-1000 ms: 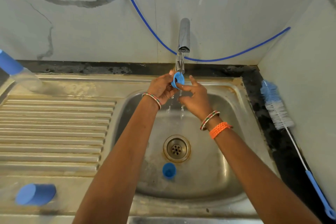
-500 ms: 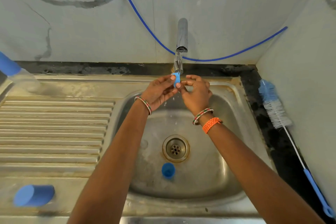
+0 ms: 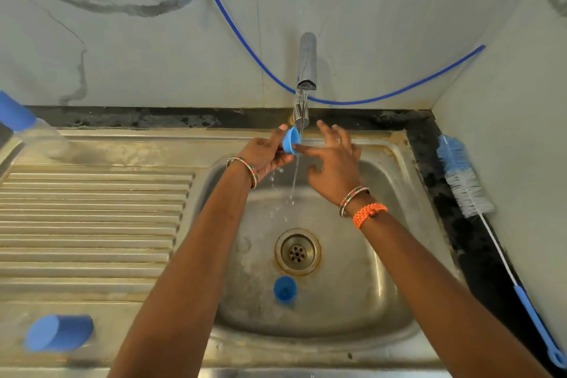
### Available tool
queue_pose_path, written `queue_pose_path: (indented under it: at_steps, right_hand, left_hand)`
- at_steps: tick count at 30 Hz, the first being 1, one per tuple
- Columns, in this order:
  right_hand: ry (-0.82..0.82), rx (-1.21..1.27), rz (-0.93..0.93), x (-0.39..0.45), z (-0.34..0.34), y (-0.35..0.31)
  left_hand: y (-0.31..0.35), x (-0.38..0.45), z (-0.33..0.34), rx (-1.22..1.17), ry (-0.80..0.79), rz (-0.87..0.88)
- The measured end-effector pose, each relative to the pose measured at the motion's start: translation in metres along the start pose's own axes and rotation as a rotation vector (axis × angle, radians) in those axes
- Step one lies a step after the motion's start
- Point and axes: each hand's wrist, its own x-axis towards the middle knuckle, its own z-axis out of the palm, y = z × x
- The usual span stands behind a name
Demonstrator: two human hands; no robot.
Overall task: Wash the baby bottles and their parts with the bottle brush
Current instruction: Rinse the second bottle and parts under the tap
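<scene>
Bottle (image 3: 33, 129) cut by left edge (body blurred, barely readable).

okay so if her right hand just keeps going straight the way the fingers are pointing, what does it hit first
The right hand points up and left, forefinger leading, toward the small blue cap that the left hand holds under the tap. That fingertip already looks to touch the cap, so the cap comes first, though depth is hard to judge.

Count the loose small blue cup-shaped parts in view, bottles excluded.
2. One small blue part is gripped by the left hand beside the tap stream; the other sits in the sink basin near the drain. More may be hidden.
</scene>
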Motion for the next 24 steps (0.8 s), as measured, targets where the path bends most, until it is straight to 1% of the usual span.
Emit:
queue_pose_path:
  at_steps: [1, 2, 3, 4, 6, 7, 8, 10, 12, 13, 15, 16, 18, 20, 22, 24]
  right_hand:
    - [0.033, -0.096, -0.005, 0.003, -0.001, 0.001]
    - [0.057, -0.14, 0.002, 0.005, -0.003, 0.0]
    - [0.06, -0.087, 0.023, 0.007, -0.002, -0.004]
    - [0.061, 0.068, 0.058, 0.008, 0.0, -0.01]
    - [0.055, 0.46, 0.169, 0.013, 0.006, -0.018]
    - [0.062, 0.562, 0.215, 0.015, 0.008, -0.02]
    - [0.053, 0.604, 0.242, 0.015, 0.007, -0.02]
    - [-0.006, 0.761, 0.276, 0.014, 0.007, -0.021]
    - [-0.085, 1.015, 0.362, 0.01, 0.003, -0.027]
    - [-0.122, 1.18, 0.425, 0.01, 0.0, -0.03]
    - [-0.177, 1.533, 0.547, 0.01, -0.004, -0.032]
    - [-0.175, 1.647, 0.589, 0.011, -0.005, -0.029]
    - [-0.13, 1.787, 0.643, 0.011, -0.007, -0.02]
    - [-0.085, 1.878, 0.665, 0.008, -0.006, -0.01]
    - [-0.08, 1.902, 0.663, 0.006, -0.006, -0.003]
    - [-0.109, 1.902, 0.64, 0.008, -0.006, -0.008]
  left_hand:
    - [-0.003, -0.001, 0.002, -0.072, -0.034, -0.005]
    - [-0.005, -0.002, 0.004, -0.175, -0.077, -0.009]
    - [-0.007, -0.003, 0.007, -0.273, -0.111, -0.01]
    - [-0.009, -0.004, 0.01, -0.356, -0.143, -0.004]
    - [-0.016, -0.005, 0.015, -0.461, -0.193, 0.031]
    - [-0.02, -0.006, 0.016, -0.494, -0.189, 0.057]
    - [-0.024, -0.007, 0.016, -0.529, -0.173, 0.081]
    - [-0.027, -0.01, 0.013, -0.557, -0.124, 0.16]
    - [-0.03, -0.012, 0.008, -0.512, -0.074, 0.277]
    - [-0.031, -0.013, 0.007, -0.468, -0.049, 0.33]
    - [-0.031, -0.016, 0.006, -0.324, 0.044, 0.418]
    - [-0.031, -0.016, 0.007, -0.215, 0.104, 0.455]
    - [-0.029, -0.017, 0.014, -0.013, 0.164, 0.538]
    - [-0.023, -0.016, 0.021, 0.093, 0.157, 0.61]
    - [-0.018, -0.015, 0.021, 0.114, 0.134, 0.618]
    - [-0.017, -0.017, 0.012, 0.033, 0.136, 0.569]
